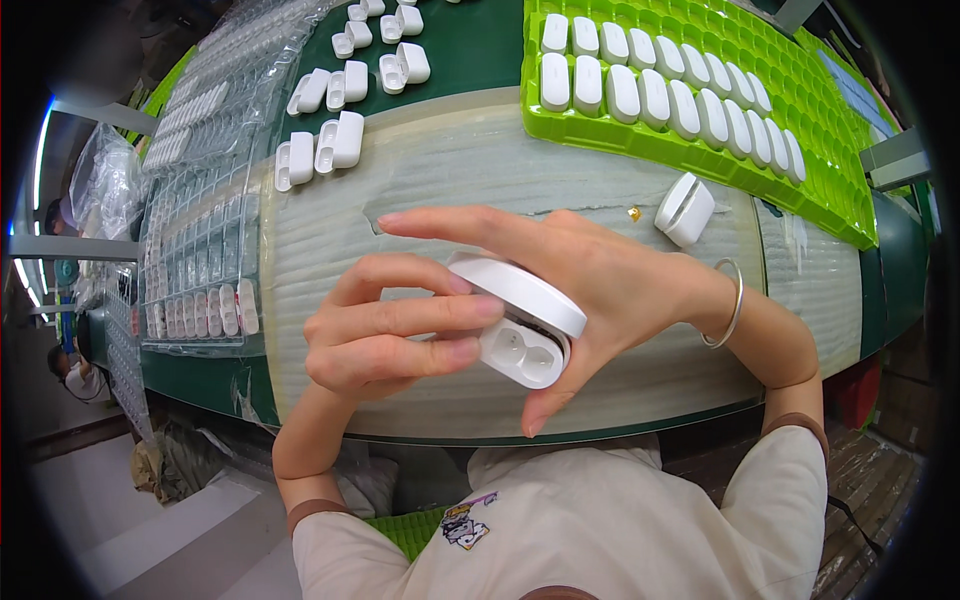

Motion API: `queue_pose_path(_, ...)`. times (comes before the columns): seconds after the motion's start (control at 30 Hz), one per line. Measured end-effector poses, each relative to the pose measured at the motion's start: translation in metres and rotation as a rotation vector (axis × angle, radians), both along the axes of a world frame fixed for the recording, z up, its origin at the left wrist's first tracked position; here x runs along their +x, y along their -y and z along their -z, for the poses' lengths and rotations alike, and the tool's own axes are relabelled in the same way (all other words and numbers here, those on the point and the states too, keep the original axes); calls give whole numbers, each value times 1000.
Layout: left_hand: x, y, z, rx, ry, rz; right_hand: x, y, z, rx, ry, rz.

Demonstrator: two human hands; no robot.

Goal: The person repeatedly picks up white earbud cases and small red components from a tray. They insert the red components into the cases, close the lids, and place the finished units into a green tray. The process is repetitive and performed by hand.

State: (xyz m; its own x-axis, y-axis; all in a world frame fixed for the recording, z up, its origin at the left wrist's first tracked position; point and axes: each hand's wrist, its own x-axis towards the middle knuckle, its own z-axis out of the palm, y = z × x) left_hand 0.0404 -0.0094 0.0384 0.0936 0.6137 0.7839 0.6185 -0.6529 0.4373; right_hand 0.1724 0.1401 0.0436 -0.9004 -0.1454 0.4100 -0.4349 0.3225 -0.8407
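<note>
I hold a white earbud charging case (525,325) between both hands, over the pale mat (450,180) near the table's front edge. Its lid is hinged open and two empty earbud wells face me. My left hand (390,325) presses its fingertips against the case's left side. My right hand (590,280), with a silver bangle on the wrist, wraps the lid and body from the right, thumb underneath.
A closed white case (685,208) lies on the mat beside a tiny gold piece (634,213). A green tray (700,150) holds rows of white cases at the back right. Several open cases (335,145) sit at the back left, next to clear plastic trays (200,260).
</note>
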Motion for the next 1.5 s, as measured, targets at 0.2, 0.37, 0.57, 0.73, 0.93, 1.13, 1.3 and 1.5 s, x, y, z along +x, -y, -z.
queue_pose_path(0.2, -8, -7, 3, 32, -24, 51, 3, -2, -4, 3, 153, 0)
queue_pose_path(0.37, -8, -6, -2, -7, -73, -2, 2, -4, -5, -14, 91, -3)
queue_pose_path(0.57, -4, -7, 4, 86, -121, -125, -1, 1, -1, -247, 145, -36)
queue_pose_path(0.73, 9, -3, 16, 234, -261, -437, -3, 11, 5, -499, 139, -82)
queue_pose_path(0.93, 8, 1, 7, 154, -191, -446, -4, 16, -1, -545, 219, 0)
queue_pose_path(1.13, -3, 3, 3, 136, -100, -607, -2, -10, -13, 48, -367, 544)
queue_pose_path(1.3, 10, 2, 3, 103, 6, -616, -31, 8, -10, 203, -501, 598)
queue_pose_path(1.5, 2, -2, -4, 41, -166, -811, -52, 11, -9, 229, -576, 661)
